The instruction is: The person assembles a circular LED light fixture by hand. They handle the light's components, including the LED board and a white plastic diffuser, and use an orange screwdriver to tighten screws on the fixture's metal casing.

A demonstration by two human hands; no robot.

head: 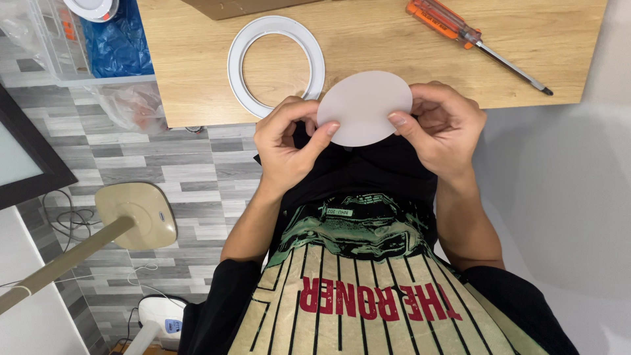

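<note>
A flat white round disc [365, 106] is held up in front of my chest, just past the near edge of the wooden table [190, 59]. My left hand [287, 141] pinches its left rim with thumb and fingers. My right hand [442, 128] grips its right rim the same way. A white plastic ring [276, 66] lies flat on the table just beyond the disc, partly hidden by it.
An orange-handled screwdriver [470, 36] lies on the table's far right. A brown cardboard piece [230, 6] is at the back edge. Left of the table are a clear bin [59, 39] with blue plastic, a beige fan base [135, 213] and cables on the grey floor.
</note>
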